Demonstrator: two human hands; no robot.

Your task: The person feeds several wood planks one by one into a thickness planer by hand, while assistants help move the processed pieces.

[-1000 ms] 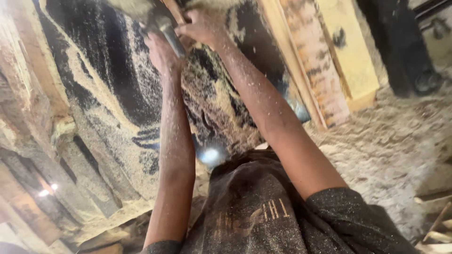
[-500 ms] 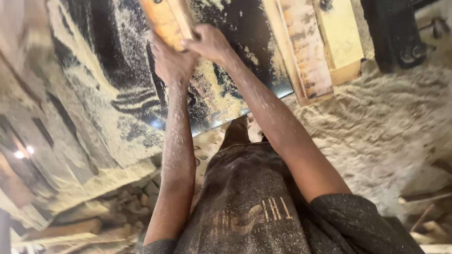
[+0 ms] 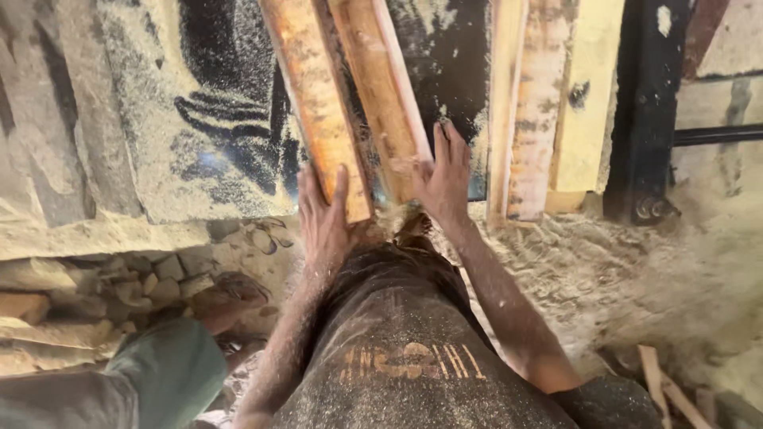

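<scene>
Both hands lie flat and unclenched, left hand (image 3: 322, 218) and right hand (image 3: 443, 179), on two orange planks (image 3: 350, 95)

Two planks lie side by side on the worktop (image 3: 199, 143). The left grip (image 3: 322, 218) rests on the near end of the left plank (image 3: 314, 103); the right grip (image 3: 443, 179) lies on the right plank (image 3: 381, 87). Right of the right grip stands a stack of boards (image 3: 548, 111), then a post (image 3: 648, 111). Left of the left grip, lower down, lie stones (image 3: 135, 286).
</scene>
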